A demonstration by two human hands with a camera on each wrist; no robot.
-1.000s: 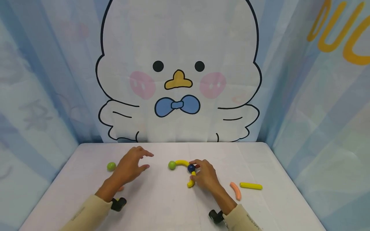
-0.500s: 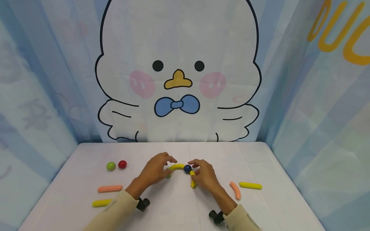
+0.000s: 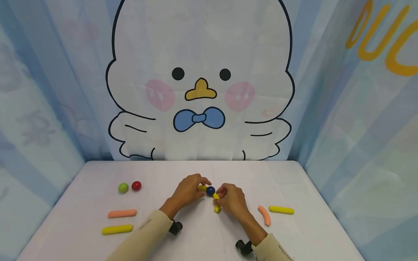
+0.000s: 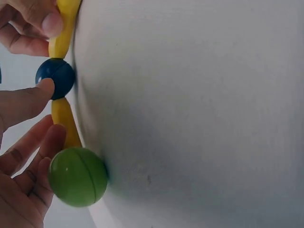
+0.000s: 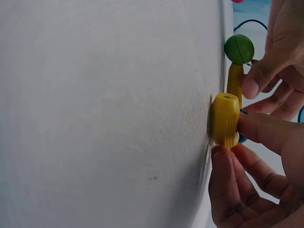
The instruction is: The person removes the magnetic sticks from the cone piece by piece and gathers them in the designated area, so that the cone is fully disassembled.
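Observation:
A blue ball [image 3: 210, 191] joins two yellow sticks at the middle of the white table. My left hand [image 3: 187, 190] holds the left yellow stick [image 4: 65, 121], with one fingertip touching the blue ball. A green ball [image 4: 78, 176] sits on that stick's far end and is hidden by my left hand in the head view. My right hand [image 3: 233, 199] pinches the other yellow stick [image 5: 224, 121] between thumb and fingers. It looks curved, and its free end points toward me.
On the left lie a green ball [image 3: 123, 187], a red ball [image 3: 136, 186], an orange stick [image 3: 122, 214] and a yellow stick [image 3: 117, 230]. To the right are a curved orange stick [image 3: 264, 215] and a yellow stick [image 3: 281, 210]. A printed curtain [image 3: 202, 141] hangs behind the table.
My left hand has moved right from the red ball's side onto the left yellow stick and green ball. The joined pieces have shifted and turned slightly. My right hand stays nearly in place.

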